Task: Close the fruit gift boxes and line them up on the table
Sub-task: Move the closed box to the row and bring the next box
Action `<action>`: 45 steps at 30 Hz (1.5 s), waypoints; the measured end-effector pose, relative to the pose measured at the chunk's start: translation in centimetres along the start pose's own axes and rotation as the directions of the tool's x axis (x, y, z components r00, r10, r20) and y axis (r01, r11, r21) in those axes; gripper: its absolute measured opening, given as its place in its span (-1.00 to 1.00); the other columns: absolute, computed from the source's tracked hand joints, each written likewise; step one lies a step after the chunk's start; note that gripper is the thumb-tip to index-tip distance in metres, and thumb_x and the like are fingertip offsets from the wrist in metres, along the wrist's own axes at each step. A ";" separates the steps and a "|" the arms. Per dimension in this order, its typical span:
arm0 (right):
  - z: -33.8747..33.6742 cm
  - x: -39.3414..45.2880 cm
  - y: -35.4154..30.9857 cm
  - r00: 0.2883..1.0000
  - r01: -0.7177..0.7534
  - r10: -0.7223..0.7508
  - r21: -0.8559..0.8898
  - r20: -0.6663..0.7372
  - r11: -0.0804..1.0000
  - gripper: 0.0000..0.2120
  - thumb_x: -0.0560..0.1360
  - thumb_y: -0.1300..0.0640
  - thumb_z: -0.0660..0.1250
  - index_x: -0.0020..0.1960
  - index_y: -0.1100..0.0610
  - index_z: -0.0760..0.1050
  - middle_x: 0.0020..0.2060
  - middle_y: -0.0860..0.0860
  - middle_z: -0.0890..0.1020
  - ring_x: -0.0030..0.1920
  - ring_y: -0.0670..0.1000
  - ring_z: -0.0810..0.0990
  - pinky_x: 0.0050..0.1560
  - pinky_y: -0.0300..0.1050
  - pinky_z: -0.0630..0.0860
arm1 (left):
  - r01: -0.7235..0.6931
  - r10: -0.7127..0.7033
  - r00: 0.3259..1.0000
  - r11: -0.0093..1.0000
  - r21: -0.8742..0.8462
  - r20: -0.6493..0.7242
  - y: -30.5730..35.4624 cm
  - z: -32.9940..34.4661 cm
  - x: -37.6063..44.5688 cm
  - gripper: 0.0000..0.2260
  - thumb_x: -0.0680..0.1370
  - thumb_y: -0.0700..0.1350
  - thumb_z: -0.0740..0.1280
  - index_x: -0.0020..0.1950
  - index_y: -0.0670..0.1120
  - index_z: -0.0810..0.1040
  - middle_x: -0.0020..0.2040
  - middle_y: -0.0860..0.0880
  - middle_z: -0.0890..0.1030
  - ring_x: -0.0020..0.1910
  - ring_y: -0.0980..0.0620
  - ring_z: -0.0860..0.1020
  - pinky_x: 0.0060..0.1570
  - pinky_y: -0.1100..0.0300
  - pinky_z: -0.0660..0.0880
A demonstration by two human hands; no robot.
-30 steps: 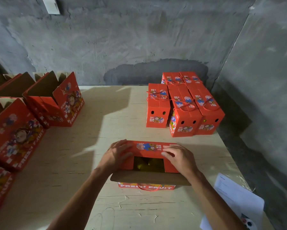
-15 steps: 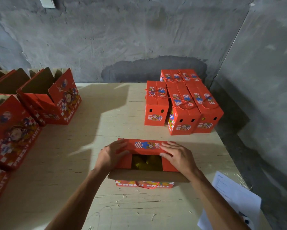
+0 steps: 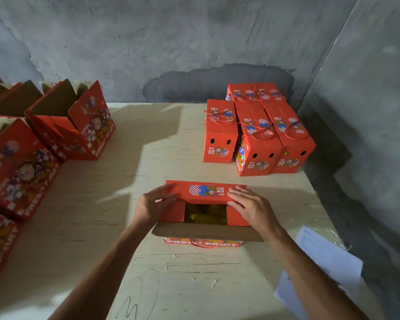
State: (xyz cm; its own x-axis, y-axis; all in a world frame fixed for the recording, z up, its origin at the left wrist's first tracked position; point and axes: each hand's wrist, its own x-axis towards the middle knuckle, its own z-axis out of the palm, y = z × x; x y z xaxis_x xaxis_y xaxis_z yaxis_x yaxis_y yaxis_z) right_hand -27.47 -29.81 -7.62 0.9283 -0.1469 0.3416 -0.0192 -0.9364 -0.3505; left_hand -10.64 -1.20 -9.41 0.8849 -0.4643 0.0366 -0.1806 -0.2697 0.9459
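A red fruit gift box [image 3: 206, 192] stands in front of me on the table, half closed. Its far flap lies folded down over the top, the two side flaps are folded in, and yellow fruit [image 3: 206, 214] shows through the gap. The near brown flap [image 3: 206, 233] still sticks out toward me. My left hand [image 3: 151, 205] presses flat on the left end of the far flap. My right hand [image 3: 251, 207] presses flat on the right end. Several closed boxes [image 3: 256, 132] with red rope handles stand side by side at the back right.
Several open red boxes [image 3: 67, 125] with raised flaps stand along the left side. White paper sheets [image 3: 324, 266] lie at the front right corner. The pale wooden table [image 3: 152, 158] ends at a grey wall behind and on the right.
The hands stay pressed on the far flap of the box. The view has shifted slightly downward; the box and hands hold the same pose.
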 end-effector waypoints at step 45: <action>1.7 -1.5 2.5 0.836 -0.511 0.452 0.743 0.312 0.433 -0.74 0.62 0.08 0.41 0.30 0.03 0.59 0.10 -0.02 0.74 0.09 0.07 0.72 0.06 -0.02 0.65 | 0.203 -0.195 0.978 0.973 -0.111 0.073 -0.7 0.9 0.9 -0.77 0.59 -0.06 0.45 0.23 -0.05 0.66 0.00 0.03 0.74 -0.14 0.22 0.68 -0.21 0.36 0.56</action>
State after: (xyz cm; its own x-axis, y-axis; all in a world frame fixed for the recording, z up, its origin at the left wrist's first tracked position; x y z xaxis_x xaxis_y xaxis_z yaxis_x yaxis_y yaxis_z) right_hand -28.28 -31.41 -10.50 0.8832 -0.4460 -0.1451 -0.2071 -0.0933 -0.9739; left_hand -10.07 -2.18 -10.34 0.8694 -0.4630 -0.1726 0.0512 -0.2631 0.9634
